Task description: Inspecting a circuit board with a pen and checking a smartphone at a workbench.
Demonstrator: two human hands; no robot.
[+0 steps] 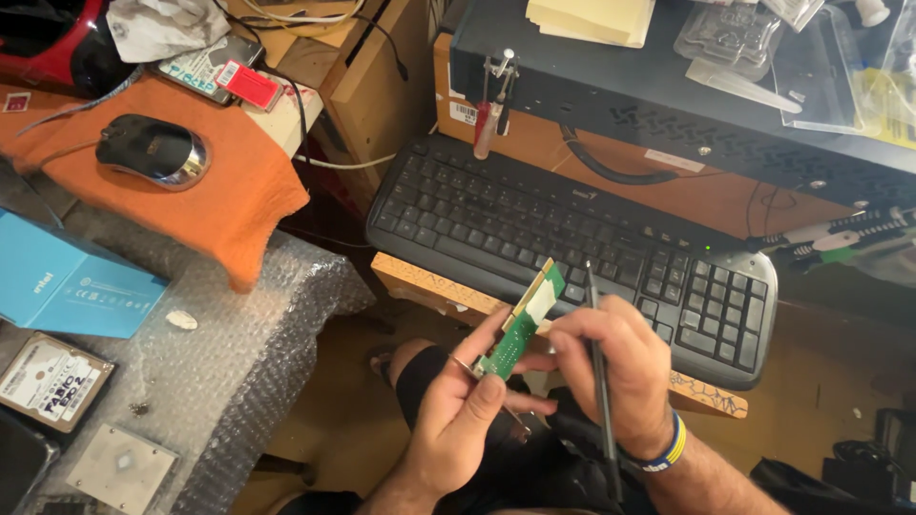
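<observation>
board held between both hands, long axis diagonal

head view: left hand (456, 420) pinches the green circuit board (523, 321) low-centre frame, its length running lower left to upper right. right hand (611, 367), touching its right edge, grips a thin dark tool (599, 367), upright, over the keyboard (572, 238).

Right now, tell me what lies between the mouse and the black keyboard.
In the head view, between the mouse and the keyboard lie the orange cloth's edge, a wooden box corner, and a white cable.
</observation>
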